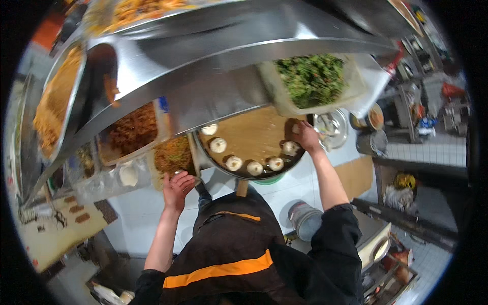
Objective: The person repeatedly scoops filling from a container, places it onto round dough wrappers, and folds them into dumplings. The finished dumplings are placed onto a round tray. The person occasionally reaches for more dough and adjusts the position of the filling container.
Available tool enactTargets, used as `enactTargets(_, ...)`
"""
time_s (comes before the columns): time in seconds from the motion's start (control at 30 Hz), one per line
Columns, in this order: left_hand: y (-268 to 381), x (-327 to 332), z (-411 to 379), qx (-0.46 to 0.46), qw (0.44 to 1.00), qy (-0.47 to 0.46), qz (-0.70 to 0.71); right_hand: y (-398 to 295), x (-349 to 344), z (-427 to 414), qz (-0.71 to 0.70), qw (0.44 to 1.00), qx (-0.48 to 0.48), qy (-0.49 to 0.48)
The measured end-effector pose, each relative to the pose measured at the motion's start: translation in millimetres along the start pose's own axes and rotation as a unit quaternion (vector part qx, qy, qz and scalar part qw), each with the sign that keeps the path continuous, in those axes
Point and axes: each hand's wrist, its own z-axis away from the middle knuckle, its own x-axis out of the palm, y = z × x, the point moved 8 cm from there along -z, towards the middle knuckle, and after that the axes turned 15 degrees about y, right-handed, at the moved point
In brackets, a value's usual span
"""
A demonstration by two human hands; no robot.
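Observation:
My right hand [307, 136] is at the right edge of a large round pan [248, 127], its fingertips on a pale dough bun [296, 129] that they partly hide. Several more filled, pleated buns, such as one bun [233, 163], lie in a curve along the pan's near and left rim. My left hand [178, 187] is palm up at the near edge of a tub of orange and green shredded filling [173, 154]. Something small and shiny, perhaps a spoon or spatula end, shows at its fingers; whether the hand grips it I cannot tell.
A tub of chopped greens [312, 80] stands beyond the pan, beside a metal bowl [335, 129]. Left are a tub of reddish-brown filling [133, 129] and a dough piece [129, 175] on plastic. A steel shelf [236, 57] overhangs the far side. A bucket [305, 221] stands on the floor.

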Motion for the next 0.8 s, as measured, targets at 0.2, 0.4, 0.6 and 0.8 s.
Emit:
enactTargets(0.2, 39, -79, -31, 0.080, 0.994, 0.034, 0.063, 19, 11, 9, 0.051, 0.997, -0.048, 0.027)
enactTargets(0.4, 69, -290, -140, 0.186, 0.927, 0.326, 0.011, -155, 28, 28, -0.032, 0.995, -0.097, 0.019)
enactTargets(0.6, 87, -327, -212, 0.199, 0.898, 0.380, -0.099, -353, 115, 113, -0.038, 0.964, -0.180, -0.192)
enactTargets(0.8, 92, -365, -237, 0.166, 0.901, 0.381, -0.122, -399, 131, 109, -0.068, 0.977, -0.184, -0.089)
